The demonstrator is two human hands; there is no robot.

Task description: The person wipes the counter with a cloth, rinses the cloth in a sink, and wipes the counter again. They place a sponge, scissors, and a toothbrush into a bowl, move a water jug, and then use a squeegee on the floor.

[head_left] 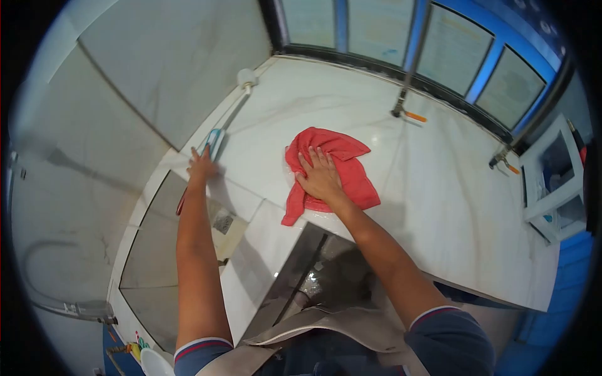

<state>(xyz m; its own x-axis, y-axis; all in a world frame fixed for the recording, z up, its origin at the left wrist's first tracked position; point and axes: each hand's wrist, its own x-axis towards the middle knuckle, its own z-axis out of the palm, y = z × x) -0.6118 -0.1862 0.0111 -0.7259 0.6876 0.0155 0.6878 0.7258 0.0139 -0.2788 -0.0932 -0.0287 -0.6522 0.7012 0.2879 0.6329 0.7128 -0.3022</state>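
Note:
My right hand (321, 174) lies flat with its fingers spread on a crumpled red cloth (351, 178), which rests on the white marbled countertop (439, 207). The countertop around the cloth's lower edge looks wet. My left hand (201, 165) is stretched out at the left edge of the counter, fingers apart. Its fingertips are right at a small blue-and-white item (215, 141) lying beside the wall. Beyond this item, a long-handled brush with a white head (247, 79) lies along the same edge.
Nearest my body is a shiny metal sink (342, 276). Two pipes with orange-handled valves (414, 116) stand at the window side. At far right is a white-framed box (555, 178). A glossy wall (188, 69) closes off the left.

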